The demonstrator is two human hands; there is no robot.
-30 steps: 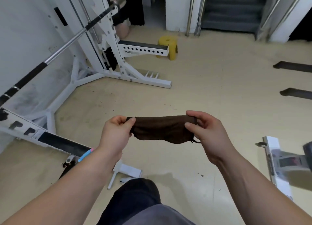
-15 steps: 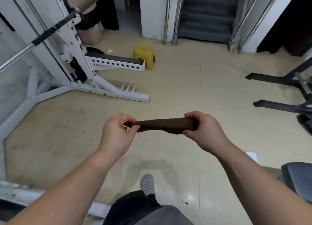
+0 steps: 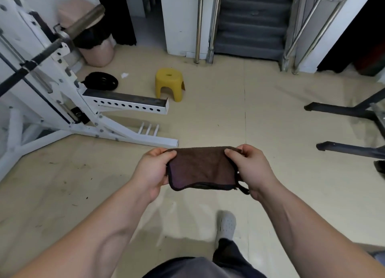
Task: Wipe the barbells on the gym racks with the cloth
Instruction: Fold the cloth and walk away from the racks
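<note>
- Tan floor [image 3: 270, 121] fills most of this gym room, with dark specks on its left part.
- Gray stairs [image 3: 250, 21] go up at the far side, with shiny metal rails [image 3: 199, 23] next to them.
- A white rack [image 3: 62, 102] stands on the far left.
- The barbell [image 3: 39, 56] lies across the rack on a slant, and its thick end sticks out toward the far side.
- A black weight plate [image 3: 101, 83] lies flat on the floor just behind the rack.
- A pink bin [image 3: 98, 50] with a black bag in it stands near the far wall.
- A small yellow stool [image 3: 169, 84] sits on the floor to the right of the plate.
- Black metal legs [image 3: 343, 111] of another frame lie on the floor at the far right.
- The brown cloth [image 3: 201, 167] is up in the air, in the near middle, between two hands.
- It is well apart from the barbell and the rack.
- The left hand [image 3: 153, 171] has its grip closed on the left edge of the cloth, thumb on top.
- The right hand [image 3: 250, 169] has its grip closed on the right edge the same way.
- The cloth hangs spread out between them, and its top edge is pulled almost straight.
- A little loop [image 3: 243, 189] dangles from the cloth's near right corner.
- One gray shoe [image 3: 226, 225] shows on the floor, near and below the cloth.
</note>
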